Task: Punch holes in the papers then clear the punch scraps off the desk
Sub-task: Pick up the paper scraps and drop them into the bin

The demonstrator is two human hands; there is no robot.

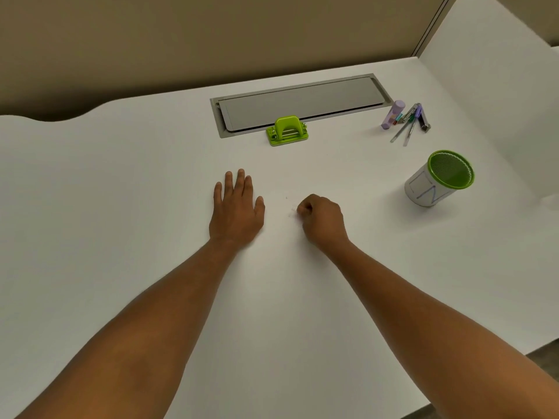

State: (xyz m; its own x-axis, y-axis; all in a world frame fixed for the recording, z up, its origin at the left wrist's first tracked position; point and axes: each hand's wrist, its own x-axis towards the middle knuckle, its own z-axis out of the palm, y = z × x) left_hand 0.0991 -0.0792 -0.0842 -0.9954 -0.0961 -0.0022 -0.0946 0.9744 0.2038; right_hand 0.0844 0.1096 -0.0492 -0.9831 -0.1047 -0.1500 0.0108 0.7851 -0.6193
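White cup [429,189] bears blue marks, unreadable.

Even, soft overhead light — faint shadows, mild glare, wide-angle bend at the edges, slightly soft focus

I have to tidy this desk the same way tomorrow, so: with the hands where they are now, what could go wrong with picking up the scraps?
1. The scraps are tiny and white on a white desk; some could be missed.
2. The right hand curls its fingers beside them; a careless sweep may scatter them.
3. The cup stands far right, so bits might drop on the way.
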